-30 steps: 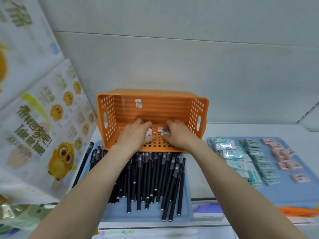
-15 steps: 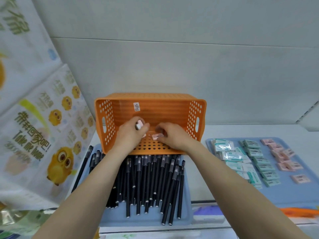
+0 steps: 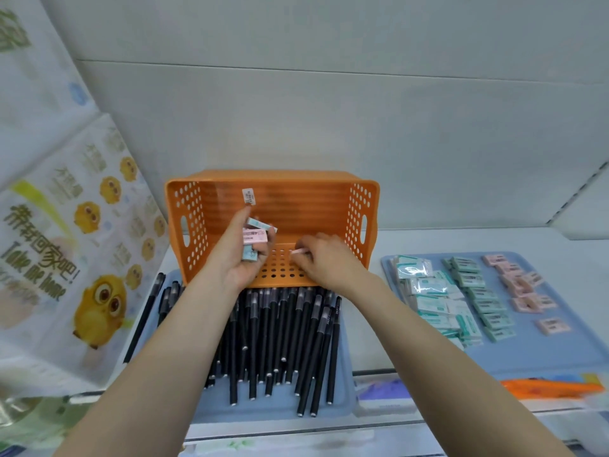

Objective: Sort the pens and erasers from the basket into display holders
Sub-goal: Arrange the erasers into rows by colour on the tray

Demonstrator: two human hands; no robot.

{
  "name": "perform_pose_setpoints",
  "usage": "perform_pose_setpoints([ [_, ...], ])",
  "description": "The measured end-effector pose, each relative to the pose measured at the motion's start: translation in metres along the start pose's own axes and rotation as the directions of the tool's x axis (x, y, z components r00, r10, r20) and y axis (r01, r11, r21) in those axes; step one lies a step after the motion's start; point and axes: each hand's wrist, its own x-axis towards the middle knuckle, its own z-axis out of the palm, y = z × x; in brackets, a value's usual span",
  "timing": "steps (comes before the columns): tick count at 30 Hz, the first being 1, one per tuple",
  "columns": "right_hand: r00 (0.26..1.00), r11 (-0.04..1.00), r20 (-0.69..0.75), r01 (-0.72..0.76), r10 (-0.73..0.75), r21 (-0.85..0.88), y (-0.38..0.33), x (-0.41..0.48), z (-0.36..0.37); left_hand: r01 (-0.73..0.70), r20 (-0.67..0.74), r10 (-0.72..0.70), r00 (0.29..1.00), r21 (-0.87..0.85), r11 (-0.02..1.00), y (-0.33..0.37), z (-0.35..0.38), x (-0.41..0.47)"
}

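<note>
An orange perforated basket lies tipped on its side with its opening toward me. Inside it, my left hand is turned palm up and holds several small erasers, pink and teal. My right hand reaches onto the basket's lower wall and pinches a small pink eraser. Black pens lie in a heap on a blue tray in front of the basket. Teal and pink erasers lie in rows on a second blue tray to the right.
A printed bag with yellow owl pictures stands at the left. The grey shelf wall rises behind the basket. An orange object and a purple-labelled box lie at the shelf's front edge.
My left hand has lifted and turned palm up with erasers gathered in it. My right hand has shifted right on the basket's lower wall and pinches another eraser.
</note>
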Motion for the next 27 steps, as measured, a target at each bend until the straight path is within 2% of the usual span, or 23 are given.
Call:
perform_pose_setpoints([
  [5, 0.998, 0.999, 0.059, -0.032, 0.032, -0.008, -0.008, 0.003, -0.012, -0.073, 0.063, 0.067, 0.996, 0.096, 0.993, -0.003, -0.002, -0.007],
  [7, 0.999, 0.998, 0.017, -0.033, 0.033, 0.044, -0.01, 0.001, -0.016, -0.103, 0.08, 0.094, 0.992, 0.127, 0.986, -0.002, -0.004, -0.007],
  [9, 0.993, 0.967, -0.077, -0.063, 0.085, 0.247, -0.011, -0.005, -0.018, -0.148, 0.087, 0.135, 0.987, 0.172, 0.974, -0.001, -0.007, -0.007],
  [10, 0.984, 0.894, -0.083, -0.108, 0.159, 0.435, -0.013, -0.008, -0.019, -0.173, 0.09, 0.159, 0.983, 0.189, 0.966, -0.002, -0.008, -0.008],
  [11, 0.968, 0.727, -0.018, -0.174, 0.249, 0.665, -0.016, -0.012, -0.022, -0.201, 0.093, 0.185, 0.978, 0.202, 0.959, -0.002, -0.009, -0.009],
  [12, 0.946, 0.442, 0.119, -0.249, 0.302, 0.862, -0.02, -0.016, -0.024, -0.228, 0.094, 0.213, 0.973, 0.21, 0.951, -0.002, -0.009, -0.011],
  [13, 0.922, 0.101, 0.261, -0.3, 0.287, 0.949, -0.023, -0.02, -0.027, -0.254, 0.089, 0.239, 0.967, 0.216, 0.943, -0.003, -0.008, -0.013],
  [14, 0.903, -0.188, 0.36, -0.321, 0.235, 0.928, -0.024, -0.024, -0.029, -0.278, 0.084, 0.266, 0.96, 0.22, 0.935, -0.005, -0.005, -0.016],
  [15, 0.894, -0.369, 0.411, -0.326, 0.18, 0.87, -0.023, -0.029, -0.031, -0.304, 0.081, 0.293, 0.953, 0.225, 0.926, -0.007, -0.002, -0.019],
  [16, 0.894, -0.438, 0.428, -0.334, 0.132, 0.834, -0.021, -0.034, -0.033, -0.329, 0.083, 0.319, 0.944, 0.232, 0.915, -0.009, 0.001, -0.023],
  [17, 0.9, -0.428, 0.423, -0.345, 0.1, 0.835, -0.018, -0.041, -0.035, -0.354, 0.088, 0.343, 0.935, 0.242, 0.903, -0.013, 0.005, -0.027],
  [18, 0.909, -0.373, 0.409, -0.353, 0.079, 0.858, -0.014, -0.048, -0.037, -0.377, 0.1, 0.363, 0.926, 0.254, 0.891, -0.017, 0.009, -0.03],
  [22, 0.945, -0.024, 0.324, -0.324, 0.036, 0.946, 0.015, -0.08, -0.051, -0.442, 0.204, 0.394, 0.896, 0.33, 0.834, -0.042, 0.028, -0.048],
  [24, 0.961, 0.107, 0.274, -0.275, 0.03, 0.955, 0.039, -0.098, -0.062, -0.457, 0.267, 0.379, 0.886, 0.377, 0.806, -0.061, 0.04, -0.059],
  [27, 0.976, 0.219, 0.194, -0.211, 0.096, 0.953, 0.081, -0.123, -0.083, -0.473, 0.338, 0.343, 0.876, 0.468, 0.747, -0.094, 0.062, -0.072],
])
